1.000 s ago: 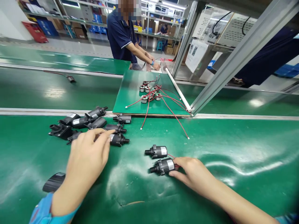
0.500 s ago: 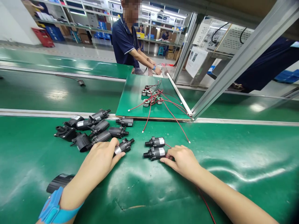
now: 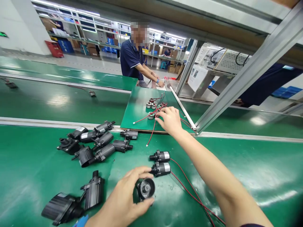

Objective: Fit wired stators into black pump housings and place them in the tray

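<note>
My left hand [image 3: 126,197] is closed around a black pump housing [image 3: 146,189], its round open end tilted towards me. My right hand [image 3: 170,119] is stretched over the green board [image 3: 134,107], thumb and fingers curved and apart. Its fingertips are at a cluster of small round motor cores [image 3: 151,115] with red wires, hiding some of them. Just beyond the held housing lie two black pumps side by side, the nearer one [image 3: 162,169] and the farther one [image 3: 161,155]. Red wires [image 3: 187,183] run from their back ends to the right.
Several black housings [image 3: 104,153] lie heaped at left on the green bench [image 3: 30,157]. Two more, one lying [image 3: 59,206] and one tilted [image 3: 93,190], are nearer me. A metal post [image 3: 236,75] slants across the right. Across the line a co-worker [image 3: 132,60] works with both hands.
My left hand has drawn a housing from the heap towards me and turned its open end up. My right hand has let go of the nearer wired pump and moved up to the motor cores.
</note>
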The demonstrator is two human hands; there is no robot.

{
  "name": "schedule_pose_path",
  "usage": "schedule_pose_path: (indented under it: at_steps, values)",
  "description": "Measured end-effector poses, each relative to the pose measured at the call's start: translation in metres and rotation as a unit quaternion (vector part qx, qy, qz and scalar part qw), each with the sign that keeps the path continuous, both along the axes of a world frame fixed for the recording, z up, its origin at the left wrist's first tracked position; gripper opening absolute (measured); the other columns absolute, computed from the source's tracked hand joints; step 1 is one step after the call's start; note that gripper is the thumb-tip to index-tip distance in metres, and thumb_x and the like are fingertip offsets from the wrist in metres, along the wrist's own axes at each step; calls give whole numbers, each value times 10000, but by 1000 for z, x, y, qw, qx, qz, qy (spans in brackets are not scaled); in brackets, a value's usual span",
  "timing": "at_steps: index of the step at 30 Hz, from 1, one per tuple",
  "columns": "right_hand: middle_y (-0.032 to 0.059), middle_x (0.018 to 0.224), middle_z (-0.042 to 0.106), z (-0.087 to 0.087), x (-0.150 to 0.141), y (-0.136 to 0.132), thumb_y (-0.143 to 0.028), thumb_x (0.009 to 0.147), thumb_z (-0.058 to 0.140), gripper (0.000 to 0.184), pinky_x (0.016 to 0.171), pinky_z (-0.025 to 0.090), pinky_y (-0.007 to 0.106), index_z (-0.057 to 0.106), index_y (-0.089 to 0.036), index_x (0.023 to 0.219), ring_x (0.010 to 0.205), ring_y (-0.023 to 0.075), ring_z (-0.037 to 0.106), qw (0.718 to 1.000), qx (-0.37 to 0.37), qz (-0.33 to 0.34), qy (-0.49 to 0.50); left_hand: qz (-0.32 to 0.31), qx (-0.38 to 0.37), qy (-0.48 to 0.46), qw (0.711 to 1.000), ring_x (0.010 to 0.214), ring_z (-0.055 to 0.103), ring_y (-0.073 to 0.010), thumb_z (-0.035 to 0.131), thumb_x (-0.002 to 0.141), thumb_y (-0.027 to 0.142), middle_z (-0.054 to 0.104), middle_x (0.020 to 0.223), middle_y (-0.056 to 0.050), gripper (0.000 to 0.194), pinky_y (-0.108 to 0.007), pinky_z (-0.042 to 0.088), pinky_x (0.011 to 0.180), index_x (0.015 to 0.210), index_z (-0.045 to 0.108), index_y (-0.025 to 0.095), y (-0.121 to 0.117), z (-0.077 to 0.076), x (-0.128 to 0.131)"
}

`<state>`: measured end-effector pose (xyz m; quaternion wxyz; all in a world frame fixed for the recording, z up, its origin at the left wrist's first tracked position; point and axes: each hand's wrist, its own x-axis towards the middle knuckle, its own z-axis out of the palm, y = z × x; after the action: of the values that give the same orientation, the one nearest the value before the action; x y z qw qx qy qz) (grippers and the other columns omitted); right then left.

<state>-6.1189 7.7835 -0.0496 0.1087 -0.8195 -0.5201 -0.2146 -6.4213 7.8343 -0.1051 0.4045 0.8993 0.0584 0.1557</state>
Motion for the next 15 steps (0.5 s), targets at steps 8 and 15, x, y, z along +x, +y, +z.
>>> schedule_pose_path:
  at_steps: [8, 15]
  values:
    - [157, 1489, 495, -1, 24, 65, -198, 801, 755, 516, 1051, 285, 568, 666, -253, 1306, 1333, 381, 395, 992, -122, 19, 36, -24, -29, 54, 998, 964, 695, -253, 779, 664, 152, 738, 1042, -18, 503, -368, 570, 825, 1132, 644, 279, 1, -6, 5]
    - [91, 1369, 608, 8, 13, 48, -246, 884, 689, 362, 1109, 267, 513, 666, -240, 1246, 1317, 291, 450, 994, -64, 69, 61, -33, -53, 50, 997, 1007, 671, -259, 767, 724, 198, 725, 1077, -25, 479, -395, 534, 887, 1175, 629, 282, -1, -7, 2]
